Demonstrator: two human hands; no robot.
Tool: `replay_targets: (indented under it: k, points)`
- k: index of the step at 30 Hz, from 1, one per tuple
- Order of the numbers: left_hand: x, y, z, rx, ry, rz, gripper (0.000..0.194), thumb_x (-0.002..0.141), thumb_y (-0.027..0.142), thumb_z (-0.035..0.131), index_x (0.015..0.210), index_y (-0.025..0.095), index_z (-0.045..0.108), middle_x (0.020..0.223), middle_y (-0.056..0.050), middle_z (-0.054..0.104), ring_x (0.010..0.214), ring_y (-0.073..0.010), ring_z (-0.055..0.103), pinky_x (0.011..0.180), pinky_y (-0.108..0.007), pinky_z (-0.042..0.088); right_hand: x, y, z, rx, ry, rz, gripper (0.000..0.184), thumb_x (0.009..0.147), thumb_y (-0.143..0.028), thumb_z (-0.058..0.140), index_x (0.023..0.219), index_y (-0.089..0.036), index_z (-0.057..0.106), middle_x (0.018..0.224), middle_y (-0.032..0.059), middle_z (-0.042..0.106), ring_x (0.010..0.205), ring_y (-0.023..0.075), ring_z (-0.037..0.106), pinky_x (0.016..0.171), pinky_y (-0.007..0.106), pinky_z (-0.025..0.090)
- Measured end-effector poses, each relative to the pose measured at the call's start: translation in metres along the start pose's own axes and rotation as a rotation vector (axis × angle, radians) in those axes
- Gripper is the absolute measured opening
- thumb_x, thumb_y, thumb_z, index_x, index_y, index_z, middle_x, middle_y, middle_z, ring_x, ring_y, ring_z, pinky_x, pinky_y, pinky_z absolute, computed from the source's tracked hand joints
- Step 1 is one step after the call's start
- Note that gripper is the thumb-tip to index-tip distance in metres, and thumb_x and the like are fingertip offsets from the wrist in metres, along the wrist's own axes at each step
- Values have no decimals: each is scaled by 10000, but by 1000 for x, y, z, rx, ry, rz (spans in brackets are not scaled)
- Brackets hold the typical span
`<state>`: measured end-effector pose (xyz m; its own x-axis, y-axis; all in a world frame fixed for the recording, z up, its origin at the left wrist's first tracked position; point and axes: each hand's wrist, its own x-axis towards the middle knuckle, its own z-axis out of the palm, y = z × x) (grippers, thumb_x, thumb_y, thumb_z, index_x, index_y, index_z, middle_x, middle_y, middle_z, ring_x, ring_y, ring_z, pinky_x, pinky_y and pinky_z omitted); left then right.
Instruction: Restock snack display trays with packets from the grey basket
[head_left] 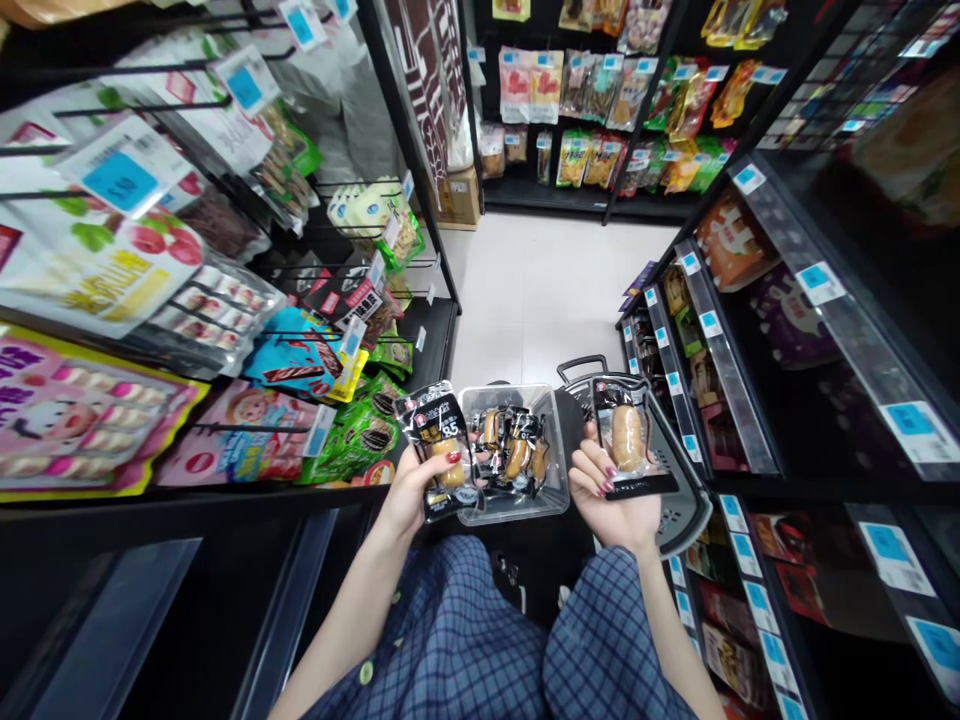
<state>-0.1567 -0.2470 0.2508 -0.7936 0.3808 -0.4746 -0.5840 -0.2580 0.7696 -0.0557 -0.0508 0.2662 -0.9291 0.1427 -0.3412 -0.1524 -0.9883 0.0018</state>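
My left hand (pixel 414 490) is closed on a black sausage packet (pixel 442 445) with a clear window, the thumb lying across its front. In my right hand (pixel 616 505) is another sausage packet (pixel 628 440), turned so that one plump sausage shows through its clear middle. Between the two hands stands a clear plastic bin (pixel 555 490) with several similar small packets (pixel 519 445) lying inside. The left packet overlaps the bin's left rim. Behind my right hand a dark shopping basket (pixel 686 500) is partly hidden, its handle raised.
Hanging snack bags (pixel 292 355) crowd the rack on my left. A shelf unit (pixel 795 290) with blue price tags rises on my right. Pale floor (pixel 525 290) runs ahead to a back rack (pixel 555 195) of packaged food, with a cardboard box (pixel 457 200) beside it.
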Motion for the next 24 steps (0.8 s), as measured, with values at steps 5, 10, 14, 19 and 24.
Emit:
replay_targets:
  k: [5,10,14,19,24]
  points:
    - [0,1,0,-2,2,-5,356,592,189,715,915,114,586,972,-99,672,864,-292,665,648,-395,586,-1,1,0,-50,-36,11,256,803,-351,506,958,-150,538,540,-67,315,434,79,268,407,168,344]
    - [0,0,0,-5,4,-6,349,592,191,715,909,114,590,979,-100,670,855,-289,666,629,-383,586,-1,0,-1,-18,-48,20,237,821,-346,479,951,-157,539,542,-61,331,437,84,274,415,178,351]
    - [0,0,1,2,6,-4,342,597,190,709,909,116,590,978,-100,672,860,-288,666,628,-378,587,0,-1,1,-44,-42,16,229,803,-336,505,927,-146,534,544,-65,311,441,78,270,416,175,342]
    - [0,0,0,6,12,-3,350,596,183,707,917,115,587,983,-100,672,852,-285,669,630,-378,589,0,2,3,-198,-7,-65,197,803,-341,536,885,-162,537,563,-68,302,451,72,263,422,171,328]
    - [0,0,-1,3,9,0,344,606,183,703,922,114,586,973,-97,674,850,-285,670,625,-376,591,0,3,-9,-728,85,-425,275,706,-356,687,900,-201,569,670,-32,507,530,81,434,472,196,373]
